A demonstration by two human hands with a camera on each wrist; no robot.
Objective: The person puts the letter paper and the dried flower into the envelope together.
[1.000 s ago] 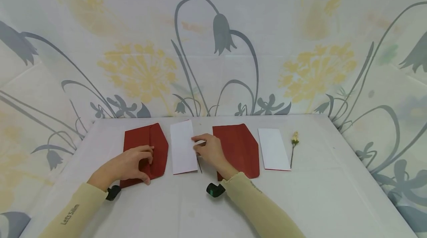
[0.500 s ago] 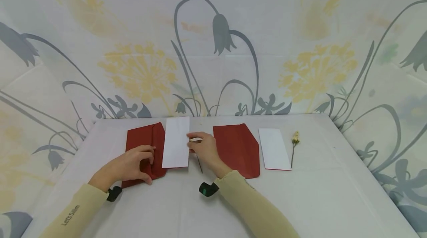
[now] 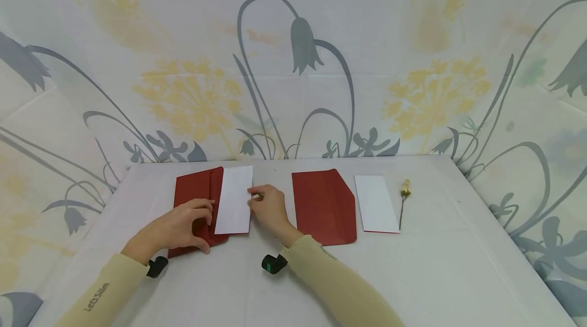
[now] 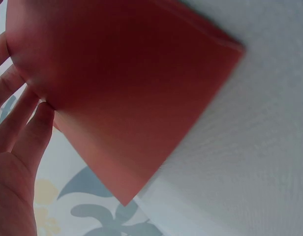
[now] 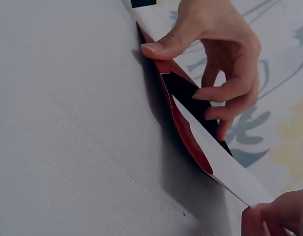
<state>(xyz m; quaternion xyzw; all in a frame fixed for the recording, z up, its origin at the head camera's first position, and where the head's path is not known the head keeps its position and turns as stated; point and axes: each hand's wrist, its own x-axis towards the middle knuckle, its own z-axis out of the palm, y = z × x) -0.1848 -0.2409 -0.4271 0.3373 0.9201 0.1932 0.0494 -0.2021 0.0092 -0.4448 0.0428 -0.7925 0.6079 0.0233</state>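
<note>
Left hand (image 3: 176,227) grips red envelope (image 3: 194,194) on the desk (image 3: 293,276), holding its mouth open. Right hand (image 3: 268,210) pinches white card (image 3: 234,199), leading edge at the opening, mostly outside. Insertion barely begun. Second envelope (image 3: 324,207), card (image 3: 376,205), flower (image 3: 404,197) lie untouched at right.

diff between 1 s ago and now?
The right hand, pinching the white card, carried it left from the table beside the left red envelope until its left edge reached the envelope's open mouth, which the left hand holds open; a thin stem that lay by the hand no longer shows. The second red envelope, second white card and dried flower stayed put.
</note>
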